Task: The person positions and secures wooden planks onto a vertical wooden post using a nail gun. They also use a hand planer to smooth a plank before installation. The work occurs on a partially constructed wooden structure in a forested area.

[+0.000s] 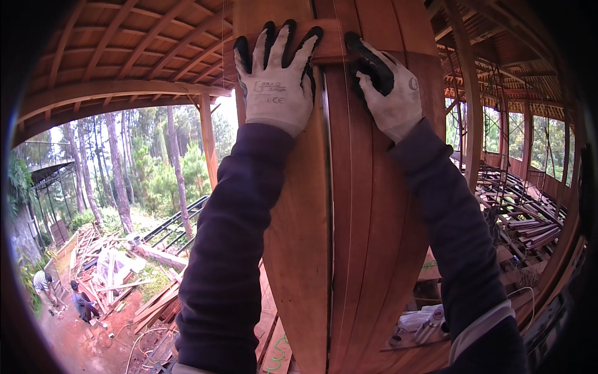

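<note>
Across the board panel [377,187], between its side edges, the wooden strip [330,45] was touched by the left hand [277,93], fingers splayed flat, and by the right hand [391,93], fingers partly curled, hold unclear, and could be tilted if pressure were applied unevenly.

Lens on my head, left one of side-by-side pair, wide fisheye. Faces ahead and down, upright boards [367,218] close in front, filling middle. My sleeves [230,243] enter from lower edge, run up to my left fingers [280,50] and right fingers [367,59] near top. Roof [137,43] caught upper left; red ground [118,340] lower left, farther off, seen from above. Straight edges bow toward dark round rim.
</note>
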`<control>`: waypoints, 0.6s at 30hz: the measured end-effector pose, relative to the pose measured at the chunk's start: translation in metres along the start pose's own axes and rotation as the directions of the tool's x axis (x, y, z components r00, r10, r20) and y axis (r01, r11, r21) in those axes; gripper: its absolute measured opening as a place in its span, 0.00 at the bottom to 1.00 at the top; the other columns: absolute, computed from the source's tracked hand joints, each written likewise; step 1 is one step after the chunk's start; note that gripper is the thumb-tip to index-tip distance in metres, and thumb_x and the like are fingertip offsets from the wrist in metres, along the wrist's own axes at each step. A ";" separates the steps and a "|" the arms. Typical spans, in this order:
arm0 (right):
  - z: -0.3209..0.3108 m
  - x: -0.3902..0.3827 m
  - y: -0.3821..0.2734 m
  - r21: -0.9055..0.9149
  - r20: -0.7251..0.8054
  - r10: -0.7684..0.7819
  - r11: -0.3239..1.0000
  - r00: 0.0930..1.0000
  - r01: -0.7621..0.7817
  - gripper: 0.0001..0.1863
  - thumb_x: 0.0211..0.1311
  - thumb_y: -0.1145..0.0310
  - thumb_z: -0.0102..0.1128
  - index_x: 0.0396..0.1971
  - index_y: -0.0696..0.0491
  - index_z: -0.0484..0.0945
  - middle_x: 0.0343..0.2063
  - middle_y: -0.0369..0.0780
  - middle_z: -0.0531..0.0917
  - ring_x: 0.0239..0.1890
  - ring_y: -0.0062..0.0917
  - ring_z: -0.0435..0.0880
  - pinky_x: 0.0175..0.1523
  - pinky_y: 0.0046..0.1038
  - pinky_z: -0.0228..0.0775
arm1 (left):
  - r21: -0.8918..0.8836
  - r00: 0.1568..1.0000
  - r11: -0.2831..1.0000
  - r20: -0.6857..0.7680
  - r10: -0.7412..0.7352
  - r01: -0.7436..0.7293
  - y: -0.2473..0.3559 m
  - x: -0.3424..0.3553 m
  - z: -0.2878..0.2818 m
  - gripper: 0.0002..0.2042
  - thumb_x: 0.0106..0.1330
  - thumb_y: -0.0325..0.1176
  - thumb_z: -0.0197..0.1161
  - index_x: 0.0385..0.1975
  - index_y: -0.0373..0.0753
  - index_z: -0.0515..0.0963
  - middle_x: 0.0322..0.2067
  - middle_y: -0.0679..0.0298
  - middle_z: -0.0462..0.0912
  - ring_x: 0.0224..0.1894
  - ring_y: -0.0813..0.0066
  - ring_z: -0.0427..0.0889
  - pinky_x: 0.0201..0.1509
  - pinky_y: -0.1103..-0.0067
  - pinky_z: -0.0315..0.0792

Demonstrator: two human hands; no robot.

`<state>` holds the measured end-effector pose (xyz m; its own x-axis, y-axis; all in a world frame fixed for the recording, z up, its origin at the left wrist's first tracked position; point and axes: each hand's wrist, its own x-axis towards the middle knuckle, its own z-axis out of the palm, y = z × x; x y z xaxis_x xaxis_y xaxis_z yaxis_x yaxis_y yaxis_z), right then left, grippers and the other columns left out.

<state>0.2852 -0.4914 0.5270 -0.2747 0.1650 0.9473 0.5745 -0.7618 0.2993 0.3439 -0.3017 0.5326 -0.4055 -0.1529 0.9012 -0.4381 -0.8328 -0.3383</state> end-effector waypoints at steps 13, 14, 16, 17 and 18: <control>-0.010 -0.006 -0.014 0.229 0.077 0.177 0.955 0.981 -0.190 0.31 0.58 0.63 0.65 0.62 0.53 0.69 0.42 0.47 0.84 0.43 0.35 0.85 0.48 0.31 0.78 | 0.019 0.999 1.000 0.034 0.012 -0.012 0.002 0.002 -0.002 0.30 0.62 0.31 0.56 0.68 0.55 0.65 0.69 0.63 0.62 0.71 0.56 0.57 0.75 0.53 0.42; -0.010 -0.009 -0.019 0.278 0.124 0.214 0.930 0.969 -0.241 0.35 0.57 0.62 0.66 0.64 0.53 0.66 0.43 0.48 0.83 0.43 0.35 0.85 0.48 0.30 0.78 | 0.012 0.999 1.000 0.022 0.023 -0.024 0.002 0.002 -0.001 0.30 0.62 0.31 0.55 0.68 0.55 0.65 0.69 0.63 0.62 0.71 0.56 0.57 0.75 0.53 0.42; -0.009 -0.011 -0.028 0.190 0.173 0.225 0.948 0.959 -0.257 0.41 0.55 0.60 0.68 0.68 0.54 0.60 0.44 0.49 0.83 0.42 0.35 0.86 0.47 0.29 0.78 | 0.006 0.999 0.999 0.009 0.038 -0.038 0.001 0.002 -0.001 0.30 0.62 0.31 0.55 0.68 0.55 0.64 0.69 0.63 0.62 0.71 0.56 0.57 0.75 0.53 0.43; -0.006 -0.011 -0.034 0.049 0.174 0.209 0.974 0.962 -0.220 0.44 0.54 0.60 0.68 0.69 0.55 0.57 0.44 0.50 0.83 0.41 0.35 0.86 0.47 0.29 0.78 | 0.011 0.999 0.999 0.020 0.038 -0.038 0.000 0.002 0.000 0.30 0.61 0.32 0.56 0.68 0.55 0.65 0.69 0.63 0.62 0.71 0.56 0.56 0.75 0.52 0.42; -0.007 -0.011 -0.039 -0.130 0.204 0.219 0.972 0.954 -0.195 0.46 0.53 0.60 0.69 0.70 0.55 0.56 0.43 0.50 0.82 0.40 0.34 0.86 0.46 0.29 0.78 | 0.009 0.999 0.999 0.025 0.039 -0.039 -0.001 0.003 0.000 0.31 0.61 0.33 0.57 0.67 0.56 0.65 0.69 0.63 0.62 0.72 0.56 0.56 0.75 0.51 0.42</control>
<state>0.2604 -0.4677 0.5039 0.0210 0.1183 0.9928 0.5120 -0.8541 0.0910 0.3431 -0.3013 0.5354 -0.4022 -0.1980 0.8939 -0.4146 -0.8311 -0.3707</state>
